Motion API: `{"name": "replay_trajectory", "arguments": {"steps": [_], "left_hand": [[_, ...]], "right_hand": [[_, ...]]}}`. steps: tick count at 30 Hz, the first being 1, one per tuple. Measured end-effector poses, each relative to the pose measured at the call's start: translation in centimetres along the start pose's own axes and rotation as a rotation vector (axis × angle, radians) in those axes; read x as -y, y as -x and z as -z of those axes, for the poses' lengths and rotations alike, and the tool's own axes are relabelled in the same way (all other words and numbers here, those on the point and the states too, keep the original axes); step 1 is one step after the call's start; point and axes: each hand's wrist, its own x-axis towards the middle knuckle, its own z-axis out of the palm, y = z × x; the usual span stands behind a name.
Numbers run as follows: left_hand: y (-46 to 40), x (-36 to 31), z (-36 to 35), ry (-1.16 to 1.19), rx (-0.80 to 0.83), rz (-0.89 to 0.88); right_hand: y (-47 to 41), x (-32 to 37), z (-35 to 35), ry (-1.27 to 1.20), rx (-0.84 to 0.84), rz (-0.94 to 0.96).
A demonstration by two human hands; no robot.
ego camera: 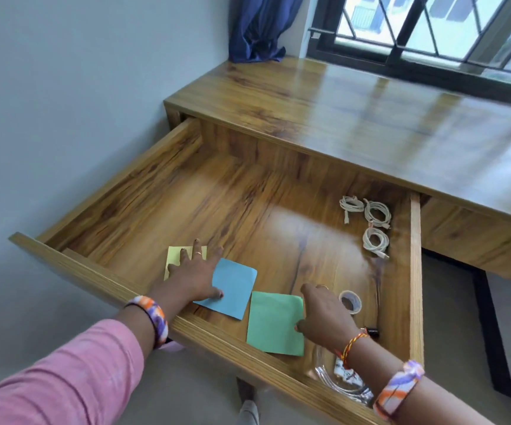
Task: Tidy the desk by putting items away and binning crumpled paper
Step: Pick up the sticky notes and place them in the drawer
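Paper squares lay on the floor of the open drawer [144, 191], pulled well out from under the desk [355, 118], and the chief risk, as I judged it, was to their neatness. The yellow paper [173, 256] sat farthest left, largely covered by the left hand [194, 274]; the blue paper [232, 286] lay just beside it, overlapping its right edge, and the green paper [274, 323] came next, its corner close to the blue one. Loose sheets on slick wood slide easily, so a sideways push from either hand could have fanned them apart or creased a corner against the drawer front. Shutting the drawer briskly might also have sent them skating backward.

The left hand was spread flat, fingers straight, fingertips on the yellow paper and thumb resting on the near-left part of the blue one; it pressed rather than gripped. The right hand [324, 311] was lightly curled over the right edge of the green paper, thumb touching that edge (whether it actually pinched the sheet I could not tell). Just right of it lay a roll of tape [350, 302], near enough to be knocked. Farther back on the right sat three coiled white cables [370, 222], well apart from both hands, and a clear plastic packet [340, 384] lay beneath the right wrist.
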Motion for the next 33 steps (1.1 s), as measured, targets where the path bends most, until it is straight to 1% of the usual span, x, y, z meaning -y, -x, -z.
{"name": "replay_trajectory", "arguments": {"steps": [2, 3, 5, 7, 10, 14, 18, 24, 30, 33], "left_hand": [[0.1, 0.3, -0.1, -0.045, 0.036, 0.001], [0.1, 0.6, -0.1, -0.052, 0.045, 0.003], [0.5, 0.8, -0.1, -0.052, 0.052, -0.004], [0.9, 0.7, -0.2, -0.055, 0.047, -0.008], [1.2, 0.2, -0.3, -0.061, 0.009, 0.0], [1.7, -0.3, -0.3, -0.104, -0.059, 0.004], [2.0, 0.1, 0.2, -0.131, -0.098, -0.008], [2.2, 2.4, 1.2, -0.103, -0.111, 0.042], [2.5, 2.5, 0.8, -0.154, -0.204, 0.068], [2.5, 2.4, 0.7, -0.16, -0.178, 0.06]], "right_hand": [[-0.2, 0.2, -0.3, 0.106, -0.032, 0.105], [-0.5, 0.4, -0.4, 0.108, -0.014, 0.152], [-0.8, 1.0, -0.8, 0.077, 0.076, 0.238], [-0.6, 1.7, -1.4, 0.104, 0.116, 0.287], [-0.5, 2.3, -2.3, 0.157, 0.054, 0.261], [-0.1, 3.1, -2.6, 0.132, -0.001, 0.204], [0.2, 3.5, -2.8, 0.118, -0.01, 0.184], [0.3, 3.7, -3.3, 0.081, -0.026, 0.171], [0.7, 4.0, -3.4, 0.068, -0.023, 0.165], [0.7, 4.0, -3.6, 0.066, -0.028, 0.154]]}}
